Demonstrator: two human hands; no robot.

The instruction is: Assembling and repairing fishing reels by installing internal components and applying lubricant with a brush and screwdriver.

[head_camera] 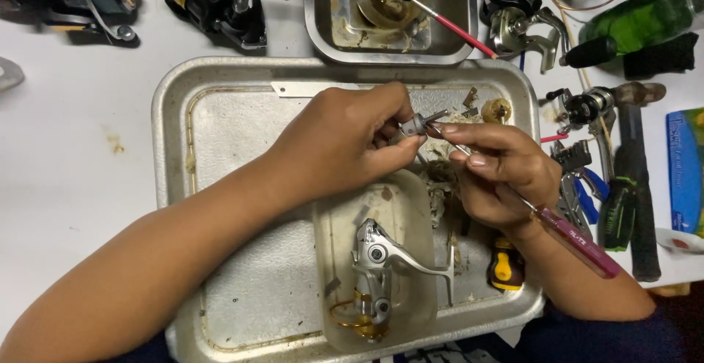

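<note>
Head view: both hands (422, 139) pinch a small grey part (416, 124) over a metal tray (220, 92) holding a silver reel body (378, 275).

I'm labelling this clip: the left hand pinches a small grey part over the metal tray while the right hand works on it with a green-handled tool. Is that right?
Not quite. In the head view the tool in the right hand has a pink handle, not green. The rest holds: the left hand pinches the small grey part over the metal tray.

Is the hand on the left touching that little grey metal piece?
Touching. The head view shows the left hand pinching the small grey metal part between its thumb and fingertips, with no gap, above the metal tray.
</note>
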